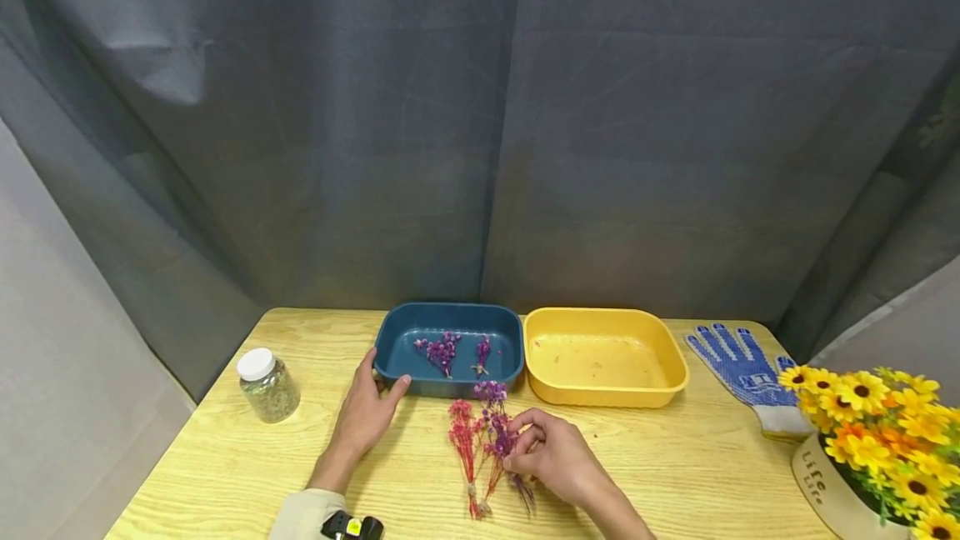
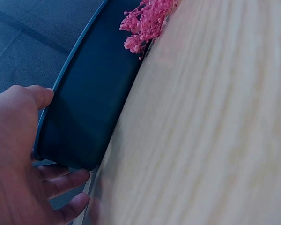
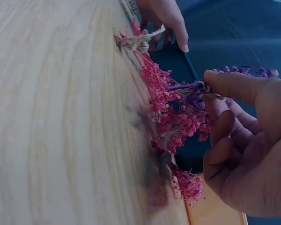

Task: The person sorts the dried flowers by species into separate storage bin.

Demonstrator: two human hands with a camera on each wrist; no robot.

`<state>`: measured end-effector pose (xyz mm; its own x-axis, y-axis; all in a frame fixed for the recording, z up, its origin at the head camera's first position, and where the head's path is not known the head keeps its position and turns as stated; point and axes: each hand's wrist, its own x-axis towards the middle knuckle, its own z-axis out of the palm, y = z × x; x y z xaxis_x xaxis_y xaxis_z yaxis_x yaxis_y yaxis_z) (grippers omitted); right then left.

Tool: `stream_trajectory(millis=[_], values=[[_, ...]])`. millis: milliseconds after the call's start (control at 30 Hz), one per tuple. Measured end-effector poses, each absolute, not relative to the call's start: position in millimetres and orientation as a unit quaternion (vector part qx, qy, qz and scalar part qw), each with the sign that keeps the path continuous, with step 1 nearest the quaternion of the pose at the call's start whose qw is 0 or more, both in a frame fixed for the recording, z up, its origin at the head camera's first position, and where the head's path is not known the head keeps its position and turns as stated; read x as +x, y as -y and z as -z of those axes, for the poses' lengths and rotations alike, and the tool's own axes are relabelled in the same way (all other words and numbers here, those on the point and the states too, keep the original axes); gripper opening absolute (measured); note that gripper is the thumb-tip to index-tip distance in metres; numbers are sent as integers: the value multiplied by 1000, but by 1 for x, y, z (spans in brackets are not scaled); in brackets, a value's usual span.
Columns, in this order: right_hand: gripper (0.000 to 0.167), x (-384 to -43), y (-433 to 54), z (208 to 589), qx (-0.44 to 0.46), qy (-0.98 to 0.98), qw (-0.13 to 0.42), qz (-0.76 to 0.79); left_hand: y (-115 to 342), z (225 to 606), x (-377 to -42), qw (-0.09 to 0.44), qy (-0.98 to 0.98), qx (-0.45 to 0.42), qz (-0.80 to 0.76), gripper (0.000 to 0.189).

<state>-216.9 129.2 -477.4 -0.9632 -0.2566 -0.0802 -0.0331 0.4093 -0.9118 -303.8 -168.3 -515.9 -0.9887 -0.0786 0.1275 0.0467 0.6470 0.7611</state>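
In the head view my left hand (image 1: 365,415) holds the near left corner of a dark blue tray (image 1: 457,388), thumb against the rim and the other fingers around the side. Two small purple dried flower bunches (image 1: 441,350) lie inside the tray. My right hand (image 1: 551,452) pinches another purple dried flower bunch (image 1: 501,436) between thumb and forefinger, in front of the tray. In the right wrist view twine (image 3: 205,87) shows at that pinch. Pink dried flower bunches (image 1: 463,432) tied with twine lie on the table beside it, partly behind the purple one.
A yellow tray (image 1: 607,397) with small crumbs stands right of the blue one. A white-lidded jar (image 1: 270,388) is at the left. A blue and white glove (image 1: 750,373) and a pot of yellow flowers (image 1: 840,482) occupy the right. A grey curtain (image 1: 480,123) hangs behind the table.
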Motion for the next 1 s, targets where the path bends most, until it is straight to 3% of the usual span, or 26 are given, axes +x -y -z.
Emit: stream_trajectory(millis=[133,333,533,733,1000], values=[[41,-218,-131,475,-88,-808,118,571,169,516,-304,73,904,8,421,90],[23,-217,-137,466,-88,-796,117,587,169,516,-304,74,903,9,422,91],[28,-215,-145,460,-113,-787,104,598,169,515,-305,74,904,10,421,88],[17,-218,-149,470,-140,-855,108,487,169,515,-305,73,905,13,420,88],[18,-214,-146,481,-164,-905,85,383,169,516,-305,71,906,13,418,91]])
